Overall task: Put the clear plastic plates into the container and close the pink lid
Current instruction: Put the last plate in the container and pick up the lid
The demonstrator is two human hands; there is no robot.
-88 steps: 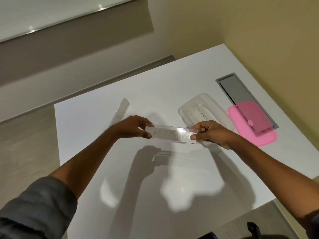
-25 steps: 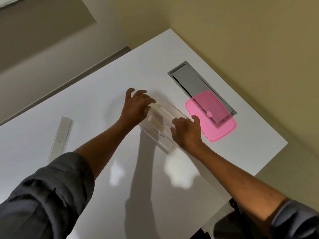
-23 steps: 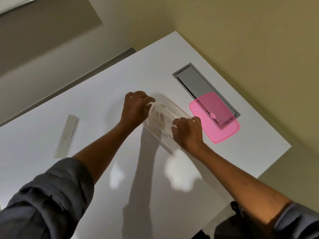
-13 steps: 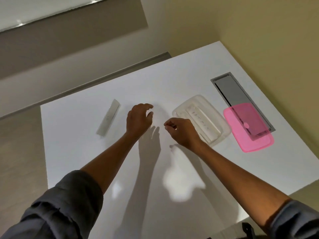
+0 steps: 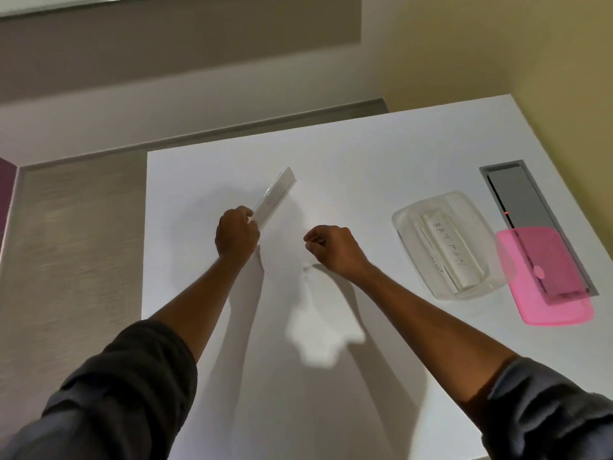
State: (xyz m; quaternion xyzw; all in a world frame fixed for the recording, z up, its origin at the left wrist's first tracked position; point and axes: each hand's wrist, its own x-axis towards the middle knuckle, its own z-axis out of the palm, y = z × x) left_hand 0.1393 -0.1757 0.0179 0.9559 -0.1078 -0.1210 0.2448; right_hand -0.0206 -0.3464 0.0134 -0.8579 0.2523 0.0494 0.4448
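Left hand (image 5: 236,234) pinches plate (image 5: 274,196), long axis angling up-right; right hand (image 5: 333,249) curled, holding nothing.

There were three clear plates: one (image 5: 274,197) off the bench (image 5: 365,154) in the left hand (image 5: 236,234), two (image 5: 447,254) in the single container (image 5: 403,224). One pink lid (image 5: 557,310) and one metal hatch (image 5: 507,190) lay near the right edge; two hands showed, the right hand (image 5: 333,249) loosely curled.

dark grey sleeves (image 5: 132,386) pushed up, forearms bare, both hands bare
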